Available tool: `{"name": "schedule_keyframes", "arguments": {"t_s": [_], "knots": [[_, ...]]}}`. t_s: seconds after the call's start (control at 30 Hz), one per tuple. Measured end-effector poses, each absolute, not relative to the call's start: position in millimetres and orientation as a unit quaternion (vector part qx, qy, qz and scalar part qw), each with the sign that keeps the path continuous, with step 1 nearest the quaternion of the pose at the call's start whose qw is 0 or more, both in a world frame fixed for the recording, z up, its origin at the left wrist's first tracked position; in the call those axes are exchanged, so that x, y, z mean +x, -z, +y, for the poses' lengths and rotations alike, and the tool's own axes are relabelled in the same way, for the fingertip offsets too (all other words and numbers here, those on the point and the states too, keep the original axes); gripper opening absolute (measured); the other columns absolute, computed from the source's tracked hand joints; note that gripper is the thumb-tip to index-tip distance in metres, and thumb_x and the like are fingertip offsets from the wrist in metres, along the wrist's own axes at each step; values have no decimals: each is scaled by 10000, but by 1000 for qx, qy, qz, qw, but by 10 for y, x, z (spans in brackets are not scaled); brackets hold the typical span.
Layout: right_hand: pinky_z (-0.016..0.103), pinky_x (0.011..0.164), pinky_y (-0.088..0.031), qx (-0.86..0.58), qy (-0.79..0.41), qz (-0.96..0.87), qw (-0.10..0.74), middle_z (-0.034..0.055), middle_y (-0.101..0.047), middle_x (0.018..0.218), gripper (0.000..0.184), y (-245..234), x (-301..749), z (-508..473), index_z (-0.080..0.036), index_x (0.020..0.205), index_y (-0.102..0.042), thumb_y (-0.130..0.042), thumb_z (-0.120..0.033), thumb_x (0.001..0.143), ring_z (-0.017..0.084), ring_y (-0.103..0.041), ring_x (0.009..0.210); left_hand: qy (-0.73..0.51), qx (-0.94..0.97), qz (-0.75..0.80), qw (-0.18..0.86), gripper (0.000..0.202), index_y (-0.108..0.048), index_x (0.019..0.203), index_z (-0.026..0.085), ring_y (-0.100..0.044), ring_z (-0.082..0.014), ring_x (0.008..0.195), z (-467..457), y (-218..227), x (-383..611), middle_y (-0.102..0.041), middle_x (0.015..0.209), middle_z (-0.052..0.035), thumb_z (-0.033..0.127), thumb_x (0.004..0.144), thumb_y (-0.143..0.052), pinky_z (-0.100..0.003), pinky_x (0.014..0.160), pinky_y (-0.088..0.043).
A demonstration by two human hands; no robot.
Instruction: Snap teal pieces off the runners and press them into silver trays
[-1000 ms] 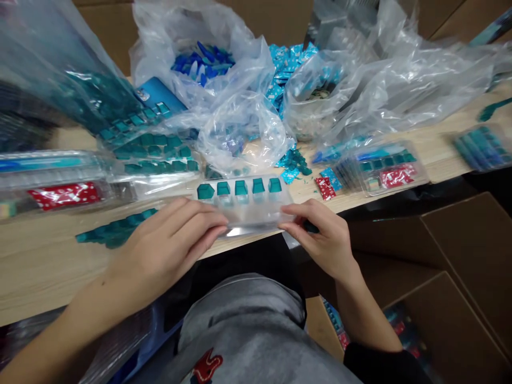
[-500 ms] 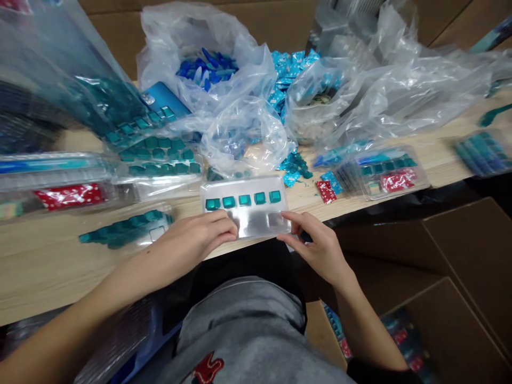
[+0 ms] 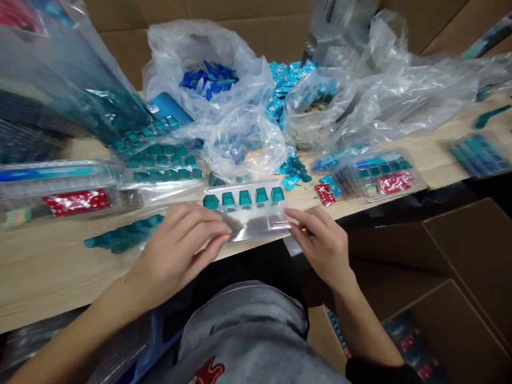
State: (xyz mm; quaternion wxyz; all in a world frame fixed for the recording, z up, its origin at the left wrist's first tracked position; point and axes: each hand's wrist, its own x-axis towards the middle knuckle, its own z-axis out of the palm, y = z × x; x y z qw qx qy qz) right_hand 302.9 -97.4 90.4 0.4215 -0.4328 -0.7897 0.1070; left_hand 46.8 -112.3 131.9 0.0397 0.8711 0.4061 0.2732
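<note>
A clear plastic blister tray (image 3: 256, 226) rests at the table's front edge, tilted, with a row of teal block-shaped pieces (image 3: 245, 198) along its far side. My left hand (image 3: 188, 240) has its thumb and fingers pinched at the near left part of the tray and hides that corner. At the right edge, my right hand (image 3: 320, 237) grips the tray between thumb and index finger. Left of my left hand lies a cluster of teal pieces (image 3: 124, 234), partly covered by that hand. Behind the tray stand stacked trays of teal pieces (image 3: 168, 175).
Plastic bags (image 3: 248, 133) line the back, one holding blue stick-like pieces (image 3: 210, 79). Light-blue packets (image 3: 280, 80) are heaped between them. Filled packs (image 3: 388, 178) and a red packet (image 3: 325, 194) lie to the right. Cardboard boxes (image 3: 460, 256) stand below the table.
The tray has tipped, so its teal pieces now show their taller sides. My left hand has turned and lifted slightly at the knuckles. My right fingers have closed nearer the tray's edge.
</note>
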Motion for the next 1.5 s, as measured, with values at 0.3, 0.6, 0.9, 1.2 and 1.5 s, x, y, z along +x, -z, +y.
{"name": "schedule_keyframes", "arguments": {"t_s": [0.3, 0.6, 0.9, 1.2, 1.5], "knots": [[276, 689, -517, -384, -177, -761, 492, 5, -704, 823, 172, -1116, 3057, -790, -250, 957, -703, -670, -110, 862, 147, -651, 773, -297, 855, 422, 58, 386, -520, 1321, 264, -642, -220, 1101, -946, -1217, 228, -692, 1185, -60, 157, 950, -519, -379, 943, -524], [236, 703, -454, -452, -403, -575, 550, -30, -607, 851, 321, -1151, 2842, -649, -349, 1142, -689, -614, -164, 890, 89, -554, 740, -387, 719, 548, -182, 304, -613, 1245, 237, -649, -196, 1089, -508, -1226, -541, -702, 1185, -37, 239, 949, -544, -425, 953, -525], [233, 844, -527, -343, -661, -457, 487, -18, -682, 996, 421, -1177, 2668, -608, -299, 1053, -706, -593, -28, 752, 87, -638, 895, -326, 707, 627, 10, 564, -587, 1314, 200, -545, -351, 1280, 60, -901, -1273, -681, 1230, -88, 488, 834, -527, -552, 1090, -402], [417, 1166, -396, -239, -563, -608, 506, 0, -506, 1481, 476, -1276, 2455, -780, -346, 1343, -513, -548, -107, 934, 184, -457, 1395, -418, 703, 521, 245, 204, -686, 1076, 275, -698, -153, 880, -856, -1404, 174, -746, 1009, 19, 289, 943, -531, -301, 795, -566], [375, 1086, -488, -252, -374, -761, 466, 48, -576, 1407, 399, -1174, 2508, -806, -303, 1280, -526, -562, -110, 932, 191, -552, 1310, -427, 679, 447, 397, 104, -647, 833, 229, -634, -141, 800, -904, -1300, 745, -668, 840, 7, 297, 900, -605, -252, 722, -517]]}}
